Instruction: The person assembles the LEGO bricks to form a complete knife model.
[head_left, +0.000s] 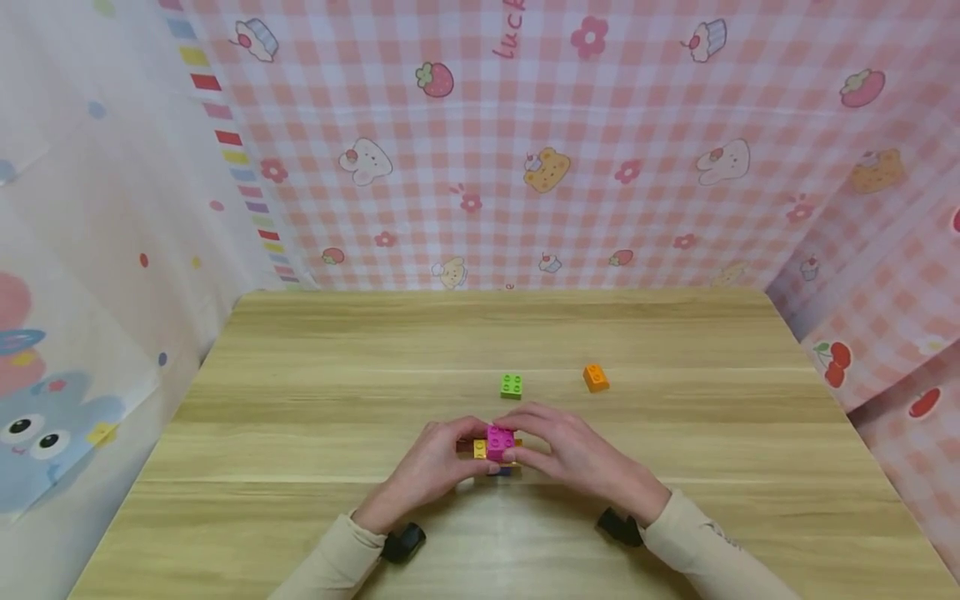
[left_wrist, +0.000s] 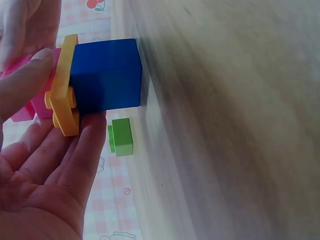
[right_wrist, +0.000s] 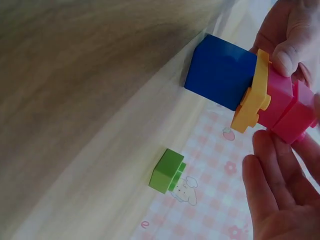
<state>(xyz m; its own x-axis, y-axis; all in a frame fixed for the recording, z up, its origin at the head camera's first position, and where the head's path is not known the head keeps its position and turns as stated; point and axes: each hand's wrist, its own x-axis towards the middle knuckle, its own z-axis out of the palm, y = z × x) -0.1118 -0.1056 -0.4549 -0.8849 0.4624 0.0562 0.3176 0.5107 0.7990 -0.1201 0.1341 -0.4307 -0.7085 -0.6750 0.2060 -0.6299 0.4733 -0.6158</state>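
Note:
Both hands meet at a small stack of toy building bricks near the table's front middle. At its base is a blue block (left_wrist: 107, 75), with a yellow plate (right_wrist: 254, 95) across it and two pink bricks above. My left hand (head_left: 431, 462) holds the stack from the left, its thumb against the lower pink brick (right_wrist: 278, 92). From the other side my right hand (head_left: 573, 450) pinches the upper pink brick (head_left: 500, 440) between thumb and fingers. In the right wrist view a slight seam shows between the pink bricks. The blue block's bottom is close to the tabletop.
Beyond the hands, a green brick (head_left: 512, 386) lies on the wooden table (head_left: 360, 342), studs up. An orange brick (head_left: 596, 378) with a sloped side lies to its right. Patterned cloth (head_left: 480, 125) hangs behind the table's back edge and at both sides.

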